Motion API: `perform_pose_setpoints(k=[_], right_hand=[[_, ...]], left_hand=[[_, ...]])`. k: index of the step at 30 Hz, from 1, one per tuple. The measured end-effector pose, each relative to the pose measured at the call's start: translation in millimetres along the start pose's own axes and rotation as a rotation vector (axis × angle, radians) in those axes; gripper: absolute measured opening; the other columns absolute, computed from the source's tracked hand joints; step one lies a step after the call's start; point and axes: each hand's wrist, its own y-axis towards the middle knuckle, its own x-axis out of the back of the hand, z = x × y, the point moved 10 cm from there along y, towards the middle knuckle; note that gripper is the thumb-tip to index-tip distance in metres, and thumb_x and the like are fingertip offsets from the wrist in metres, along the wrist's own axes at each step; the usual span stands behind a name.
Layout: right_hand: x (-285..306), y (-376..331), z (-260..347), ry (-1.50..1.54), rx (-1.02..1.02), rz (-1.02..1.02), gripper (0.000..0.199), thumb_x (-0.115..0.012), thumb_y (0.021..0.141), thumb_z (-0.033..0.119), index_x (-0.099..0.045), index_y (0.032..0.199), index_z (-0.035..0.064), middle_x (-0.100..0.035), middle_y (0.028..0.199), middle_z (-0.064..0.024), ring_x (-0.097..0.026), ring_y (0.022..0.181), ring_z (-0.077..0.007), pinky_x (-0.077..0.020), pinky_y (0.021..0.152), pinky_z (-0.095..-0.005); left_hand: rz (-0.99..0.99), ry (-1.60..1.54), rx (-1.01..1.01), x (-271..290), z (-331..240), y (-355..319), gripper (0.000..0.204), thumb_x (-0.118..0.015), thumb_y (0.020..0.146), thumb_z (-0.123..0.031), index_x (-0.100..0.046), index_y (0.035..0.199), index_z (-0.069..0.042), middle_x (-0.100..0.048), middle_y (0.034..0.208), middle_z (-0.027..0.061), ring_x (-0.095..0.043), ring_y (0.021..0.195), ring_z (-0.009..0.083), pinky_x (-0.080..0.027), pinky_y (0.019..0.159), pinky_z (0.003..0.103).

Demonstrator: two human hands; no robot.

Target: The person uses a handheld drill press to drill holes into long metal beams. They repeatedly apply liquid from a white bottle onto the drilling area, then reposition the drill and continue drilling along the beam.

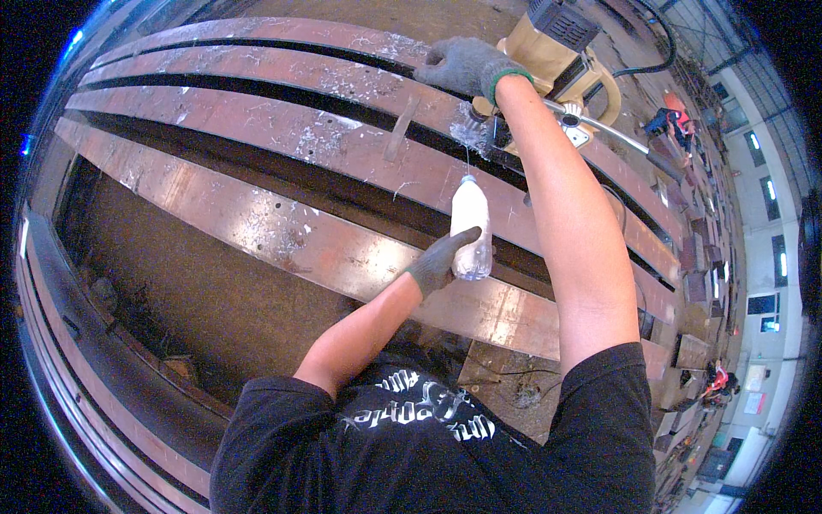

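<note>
My left hand (441, 261), in a grey glove, is wrapped round the lower part of a clear plastic bottle (470, 223) of white liquid. The bottle stands nearly upright in the view, and a thin stream runs from its cap toward metal shavings (469, 128) at the base of a drilling machine (548, 56). My right hand (469, 67), also gloved, is closed beside the tan machine body; what its fingers grip is hidden. A silver lever (608, 130) with a black grip sticks out of the machine, past my right forearm. The machine sits on a reddish steel beam.
Several long steel beams (231, 201) lie side by side with dark gaps between them, strewn with curly shavings (330, 146). A black cable (668, 51) loops behind the machine. Two people in orange, one farther up (676, 124) and one lower (719, 381), are off to the right.
</note>
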Motion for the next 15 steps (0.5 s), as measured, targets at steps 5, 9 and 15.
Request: perform_pose_setpoints(k=[5, 9, 15], right_hand=[[-0.7, 0.4, 0.5, -0.015, 0.038, -0.042, 0.058, -0.064, 0.087, 0.059, -0.076, 0.118, 0.0112, -0.074, 0.117, -0.0194, -0.070, 0.109, -0.0390, -0.0541, 0.098, -0.0455], [-0.8, 1.2, 0.5, 0.001, 0.082, -0.092, 0.053, -0.064, 0.087, 0.059, -0.078, 0.115, 0.0159, -0.076, 0.110, -0.0182, -0.072, 0.103, -0.0406, -0.0563, 0.093, -0.0493], [-3.5, 2.9, -0.3, -0.015, 0.050, -0.074, 0.053, -0.065, 0.087, 0.058, -0.078, 0.114, 0.0145, -0.076, 0.110, -0.0175, -0.072, 0.103, -0.0402, -0.0564, 0.093, -0.0487]], left_hand=[[0.008, -0.004, 0.022, 0.4, 0.8, -0.5, 0.050, -0.064, 0.103, -0.030, -0.050, 0.138, 0.004, -0.069, 0.117, 0.0186, -0.073, 0.100, 0.0279, -0.063, 0.089, 0.043], [-0.002, 0.007, 0.011, 3.4, 1.5, 1.4, 0.051, -0.063, 0.103, -0.030, -0.049, 0.138, 0.004, -0.069, 0.118, 0.0198, -0.073, 0.100, 0.0293, -0.063, 0.088, 0.044], [-0.023, 0.016, 0.003, 4.5, 0.2, 0.0, 0.052, -0.063, 0.103, -0.031, -0.048, 0.139, 0.004, -0.070, 0.116, 0.0204, -0.074, 0.097, 0.0302, -0.064, 0.087, 0.044]])
